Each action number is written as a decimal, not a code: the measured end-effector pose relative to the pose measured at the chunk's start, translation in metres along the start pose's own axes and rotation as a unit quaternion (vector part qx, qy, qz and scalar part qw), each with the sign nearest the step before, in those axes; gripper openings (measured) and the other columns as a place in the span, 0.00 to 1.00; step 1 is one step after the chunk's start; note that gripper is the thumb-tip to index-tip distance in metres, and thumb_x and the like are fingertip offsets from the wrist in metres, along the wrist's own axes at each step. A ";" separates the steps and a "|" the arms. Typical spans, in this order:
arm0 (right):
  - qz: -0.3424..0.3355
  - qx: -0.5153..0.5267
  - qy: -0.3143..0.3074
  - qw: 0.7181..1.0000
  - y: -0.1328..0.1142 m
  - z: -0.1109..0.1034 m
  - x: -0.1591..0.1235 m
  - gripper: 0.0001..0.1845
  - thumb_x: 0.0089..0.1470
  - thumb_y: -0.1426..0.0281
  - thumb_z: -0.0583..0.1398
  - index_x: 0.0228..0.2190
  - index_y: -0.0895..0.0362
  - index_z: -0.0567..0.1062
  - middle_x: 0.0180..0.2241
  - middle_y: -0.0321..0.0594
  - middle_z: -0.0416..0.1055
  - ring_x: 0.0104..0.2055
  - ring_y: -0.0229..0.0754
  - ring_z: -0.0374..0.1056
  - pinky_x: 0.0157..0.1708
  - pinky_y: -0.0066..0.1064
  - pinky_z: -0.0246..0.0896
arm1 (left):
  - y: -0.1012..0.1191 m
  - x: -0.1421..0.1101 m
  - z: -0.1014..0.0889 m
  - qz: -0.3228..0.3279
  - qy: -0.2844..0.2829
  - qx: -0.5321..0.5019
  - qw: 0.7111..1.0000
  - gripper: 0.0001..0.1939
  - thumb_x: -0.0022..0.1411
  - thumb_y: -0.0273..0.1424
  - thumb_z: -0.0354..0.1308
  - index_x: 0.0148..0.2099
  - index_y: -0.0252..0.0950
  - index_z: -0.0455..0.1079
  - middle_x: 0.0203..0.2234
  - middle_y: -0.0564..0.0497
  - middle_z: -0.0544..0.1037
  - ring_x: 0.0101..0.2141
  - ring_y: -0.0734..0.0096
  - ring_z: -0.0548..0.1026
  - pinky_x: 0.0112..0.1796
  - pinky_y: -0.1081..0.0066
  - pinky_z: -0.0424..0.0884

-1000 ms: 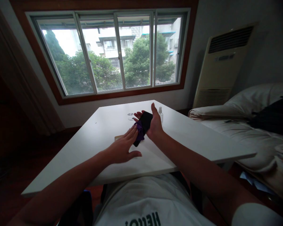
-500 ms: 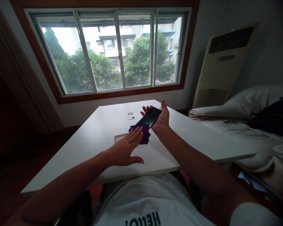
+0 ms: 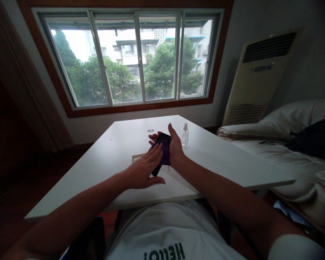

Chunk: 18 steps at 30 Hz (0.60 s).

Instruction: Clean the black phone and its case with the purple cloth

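Right hand (image 3: 174,148) cradles black phone (image 3: 162,139), fingers spread. Left hand (image 3: 143,169) flat, pressing purple cloth (image 3: 165,153) on phone. Shirt (image 3: 165,249) lettering partly readable, upside down.

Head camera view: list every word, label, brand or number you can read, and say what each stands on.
"Hello" on the white T-shirt, seen upside down at the bottom edge.
Air conditioner: a dark panel strip, too blurred to read.
Spray bottle and phone: no legible text.
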State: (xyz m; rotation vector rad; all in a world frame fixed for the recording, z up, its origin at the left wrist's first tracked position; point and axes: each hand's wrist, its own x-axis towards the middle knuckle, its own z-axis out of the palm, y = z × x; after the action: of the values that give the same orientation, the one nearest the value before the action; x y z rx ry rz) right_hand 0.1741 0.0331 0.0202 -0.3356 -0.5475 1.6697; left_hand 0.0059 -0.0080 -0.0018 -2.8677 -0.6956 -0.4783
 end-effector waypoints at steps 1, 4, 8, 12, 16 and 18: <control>0.017 -0.007 -0.010 1.000 0.005 0.001 -0.004 0.26 0.52 0.44 0.65 0.32 0.54 0.71 0.33 0.41 0.78 0.38 0.47 0.77 0.39 0.39 0.75 | 0.000 0.000 -0.001 -0.007 0.005 -0.003 1.000 0.56 0.65 0.55 0.56 0.76 0.35 0.26 0.72 0.33 0.35 0.71 0.43 0.35 0.67 0.42 0.51; 0.049 -0.020 -0.039 0.998 0.016 0.002 -0.012 0.25 0.52 0.45 0.66 0.33 0.54 0.71 0.34 0.41 0.79 0.34 0.45 0.76 0.36 0.38 0.74 | -0.001 -0.001 -0.002 -0.031 0.021 -0.016 0.999 0.52 0.68 0.52 0.54 0.76 0.35 0.26 0.72 0.35 0.34 0.71 0.44 0.34 0.67 0.43 0.50; 0.056 -0.027 -0.060 0.996 0.026 0.002 -0.015 0.24 0.53 0.46 0.66 0.31 0.55 0.72 0.31 0.40 0.78 0.33 0.44 0.75 0.34 0.35 0.73 | -0.003 0.000 -0.002 -0.048 0.044 -0.032 0.997 0.46 0.72 0.47 0.50 0.76 0.35 0.28 0.73 0.37 0.34 0.71 0.47 0.32 0.69 0.45 0.47; 0.051 -0.048 -0.047 0.996 0.029 0.000 -0.013 0.27 0.52 0.44 0.65 0.32 0.57 0.73 0.31 0.41 0.77 0.33 0.43 0.75 0.35 0.34 0.73 | -0.002 0.001 -0.001 -0.053 0.045 -0.032 0.997 0.45 0.72 0.47 0.50 0.76 0.33 0.28 0.73 0.36 0.34 0.71 0.48 0.32 0.69 0.45 0.45; 0.039 -0.060 -0.039 0.997 0.030 -0.001 -0.013 0.28 0.50 0.43 0.66 0.32 0.56 0.73 0.30 0.40 0.77 0.33 0.43 0.75 0.35 0.34 0.73 | -0.001 0.002 -0.002 -0.053 0.044 -0.038 0.997 0.46 0.72 0.46 0.50 0.76 0.34 0.27 0.73 0.36 0.33 0.71 0.46 0.33 0.69 0.44 0.47; 0.031 -0.069 -0.041 0.996 0.031 0.000 -0.014 0.29 0.50 0.43 0.66 0.32 0.57 0.73 0.30 0.40 0.77 0.33 0.43 0.75 0.35 0.34 0.73 | 0.000 0.002 -0.002 -0.053 0.051 -0.043 0.996 0.46 0.72 0.46 0.51 0.76 0.35 0.27 0.73 0.37 0.33 0.71 0.46 0.33 0.69 0.43 0.47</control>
State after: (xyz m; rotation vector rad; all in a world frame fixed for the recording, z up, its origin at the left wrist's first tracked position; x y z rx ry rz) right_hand 0.1510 0.0167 0.0024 -0.3900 -0.7226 1.7159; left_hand 0.0070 -0.0073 0.0007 -2.8716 -0.8319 -0.6801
